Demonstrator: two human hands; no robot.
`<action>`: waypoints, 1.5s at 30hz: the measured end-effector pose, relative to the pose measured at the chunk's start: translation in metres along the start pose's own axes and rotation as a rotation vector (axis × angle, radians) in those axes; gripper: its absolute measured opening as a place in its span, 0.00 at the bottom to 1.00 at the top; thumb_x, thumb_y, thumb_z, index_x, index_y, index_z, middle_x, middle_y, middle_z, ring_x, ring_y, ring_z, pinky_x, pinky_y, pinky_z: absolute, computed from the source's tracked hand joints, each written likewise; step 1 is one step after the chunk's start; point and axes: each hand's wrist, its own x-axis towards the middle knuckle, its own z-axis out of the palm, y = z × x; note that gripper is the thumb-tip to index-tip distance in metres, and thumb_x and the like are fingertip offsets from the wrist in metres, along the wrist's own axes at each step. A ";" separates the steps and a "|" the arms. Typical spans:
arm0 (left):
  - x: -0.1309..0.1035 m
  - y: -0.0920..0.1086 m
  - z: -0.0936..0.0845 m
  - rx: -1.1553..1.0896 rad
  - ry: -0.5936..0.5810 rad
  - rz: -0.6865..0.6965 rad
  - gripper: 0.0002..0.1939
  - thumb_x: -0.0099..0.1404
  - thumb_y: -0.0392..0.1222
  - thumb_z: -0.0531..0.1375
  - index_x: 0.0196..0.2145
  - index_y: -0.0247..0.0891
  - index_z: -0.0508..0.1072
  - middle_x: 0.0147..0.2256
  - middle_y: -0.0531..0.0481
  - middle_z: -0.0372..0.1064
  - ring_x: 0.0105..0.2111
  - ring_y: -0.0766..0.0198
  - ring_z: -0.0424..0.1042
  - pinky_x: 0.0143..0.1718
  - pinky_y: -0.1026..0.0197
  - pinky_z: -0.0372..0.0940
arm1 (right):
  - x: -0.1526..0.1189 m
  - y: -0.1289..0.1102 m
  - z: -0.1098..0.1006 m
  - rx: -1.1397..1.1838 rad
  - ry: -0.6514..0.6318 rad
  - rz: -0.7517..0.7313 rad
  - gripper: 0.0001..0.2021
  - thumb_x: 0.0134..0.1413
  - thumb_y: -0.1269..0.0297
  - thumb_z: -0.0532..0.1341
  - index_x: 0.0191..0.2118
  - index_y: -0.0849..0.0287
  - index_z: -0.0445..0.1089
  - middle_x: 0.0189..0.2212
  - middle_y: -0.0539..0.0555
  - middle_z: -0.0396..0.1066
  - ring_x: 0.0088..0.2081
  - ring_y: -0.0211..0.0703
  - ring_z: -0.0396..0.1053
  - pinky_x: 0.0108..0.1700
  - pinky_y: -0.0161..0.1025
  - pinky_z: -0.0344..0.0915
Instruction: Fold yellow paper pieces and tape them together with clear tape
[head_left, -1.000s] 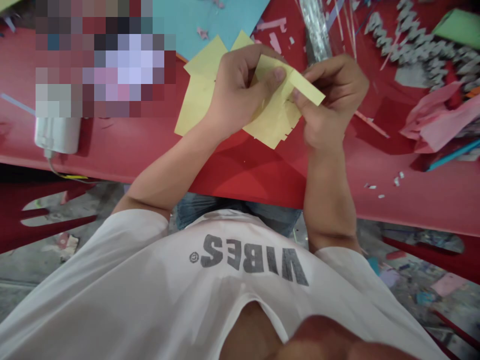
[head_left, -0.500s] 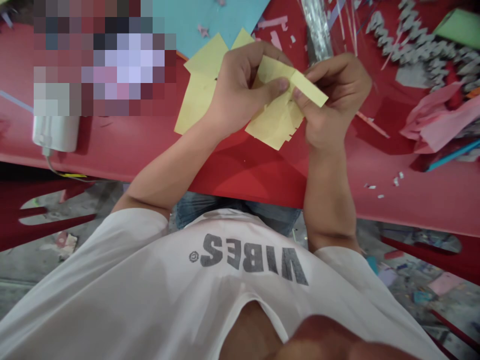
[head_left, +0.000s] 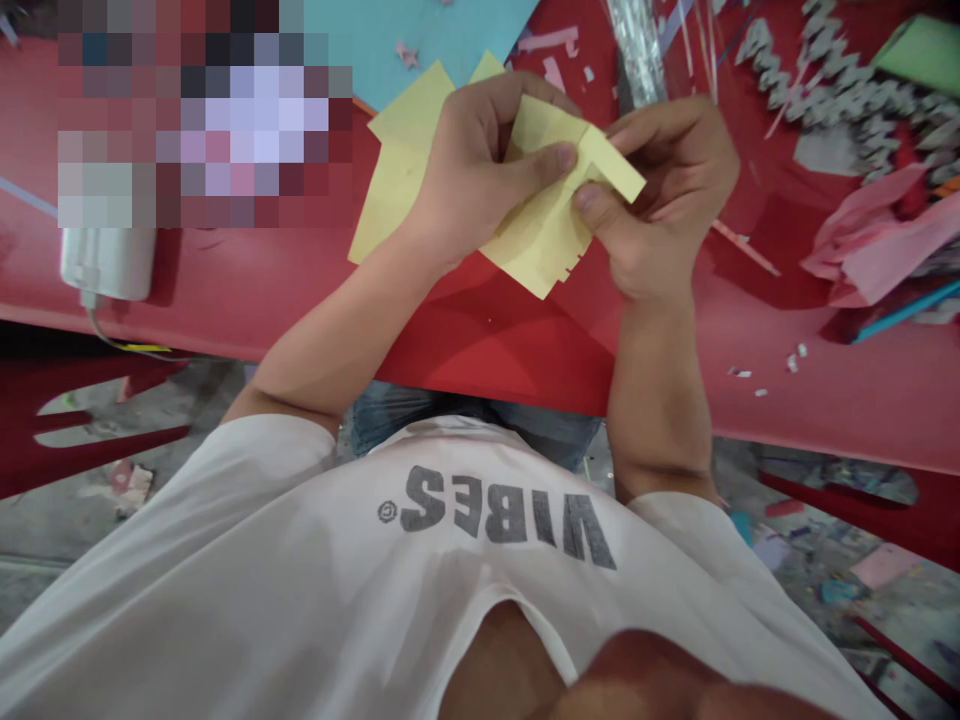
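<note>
A yellow paper (head_left: pixel 536 240) with small notches along its lower right edge is held up between both hands, its upper right part standing as a narrow folded strip. My left hand (head_left: pixel 487 165) pinches it, thumb on top near the fold. On the other side my right hand (head_left: pixel 660 195) has its thumb against the paper just below the strip, its fingers curled behind. Another yellow sheet (head_left: pixel 397 170) lies on the red table (head_left: pixel 480 335), partly under my left hand and forearm.
A blue sheet (head_left: pixel 375 50) lies at the back. Clear plastic wrap (head_left: pixel 637 50), grey curled strips (head_left: pixel 840 95), crumpled pink paper (head_left: pixel 862 235) and a blue stick (head_left: pixel 907 310) are at the right. A white device (head_left: pixel 109 265) with a cable sits left.
The held paper has shifted slightly left and tilted, and its strip has moved with it. My right thumb has slid a little down and left on the paper.
</note>
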 end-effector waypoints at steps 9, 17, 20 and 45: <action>-0.002 0.022 0.003 0.001 -0.015 -0.138 0.15 0.59 0.59 0.72 0.35 0.48 0.79 0.29 0.51 0.72 0.26 0.62 0.68 0.24 0.58 0.59 | 0.000 0.004 -0.002 -0.067 0.023 -0.019 0.18 0.54 0.43 0.72 0.38 0.51 0.73 0.33 0.49 0.71 0.33 0.42 0.67 0.34 0.42 0.66; -0.002 0.015 0.000 -0.027 0.017 -0.147 0.12 0.60 0.55 0.73 0.35 0.48 0.79 0.30 0.53 0.72 0.27 0.62 0.68 0.24 0.59 0.61 | 0.000 -0.004 -0.001 -0.141 -0.015 -0.023 0.21 0.53 0.42 0.72 0.38 0.55 0.74 0.31 0.45 0.69 0.29 0.35 0.65 0.30 0.37 0.60; -0.004 0.020 0.000 -0.036 -0.008 -0.170 0.08 0.63 0.50 0.71 0.37 0.46 0.79 0.31 0.52 0.73 0.30 0.62 0.70 0.28 0.59 0.63 | 0.001 -0.004 -0.001 -0.149 -0.011 -0.058 0.20 0.55 0.42 0.71 0.38 0.56 0.75 0.29 0.44 0.69 0.27 0.33 0.66 0.28 0.35 0.61; -0.004 0.033 -0.004 0.197 -0.110 -0.098 0.10 0.63 0.32 0.65 0.40 0.46 0.75 0.34 0.52 0.71 0.31 0.61 0.70 0.29 0.57 0.64 | -0.002 -0.003 -0.003 -0.251 -0.032 0.000 0.21 0.57 0.35 0.69 0.37 0.48 0.73 0.31 0.50 0.67 0.32 0.46 0.66 0.35 0.48 0.65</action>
